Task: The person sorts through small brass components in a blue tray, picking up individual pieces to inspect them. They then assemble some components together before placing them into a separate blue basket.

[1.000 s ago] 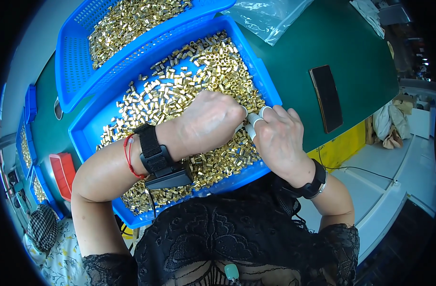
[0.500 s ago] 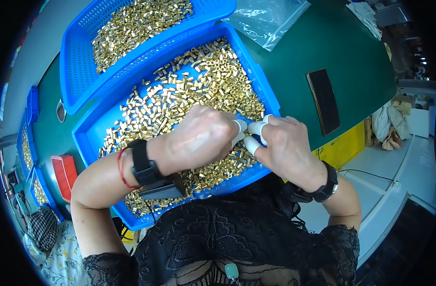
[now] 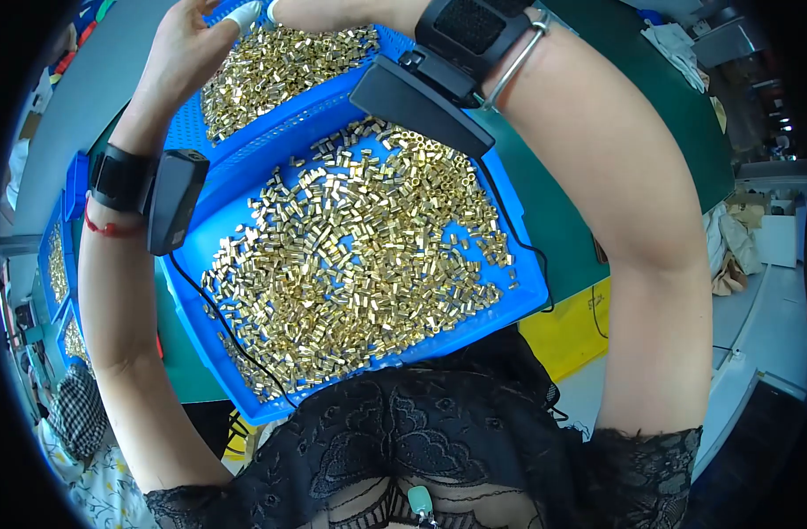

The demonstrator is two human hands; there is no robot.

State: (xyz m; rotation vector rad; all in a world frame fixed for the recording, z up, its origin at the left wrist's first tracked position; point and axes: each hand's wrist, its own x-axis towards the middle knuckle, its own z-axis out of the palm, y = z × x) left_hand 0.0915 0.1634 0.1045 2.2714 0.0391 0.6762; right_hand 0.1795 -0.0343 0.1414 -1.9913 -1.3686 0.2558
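Both my hands are at the top edge of the view, over the far blue perforated basket (image 3: 188, 123), which holds a heap of small brass fittings (image 3: 271, 79). My left hand (image 3: 190, 40) is at the basket's left part, its thumb in a white finger cot; its other fingers run out of view. My right hand (image 3: 319, 12) is beside it, a white cot showing at one fingertip, the rest cut off. Whether either hand holds anything is hidden. Nearer me, under my arms, lies a blue tray (image 3: 200, 231) with many brass fittings (image 3: 359, 256) spread over its bottom.
A green table (image 3: 566, 238) carries the tray and basket. Black devices (image 3: 421, 106) are strapped to my wrists, with cables trailing over the tray. At the left stand more blue bins (image 3: 75, 185) with brass pieces. A yellow box (image 3: 562, 331) stands below the table's right edge.
My hands have moved from the near tray's right side up and away to the far basket. The near tray sits further right and nearer. My right arm now covers the phone and plastic bag.
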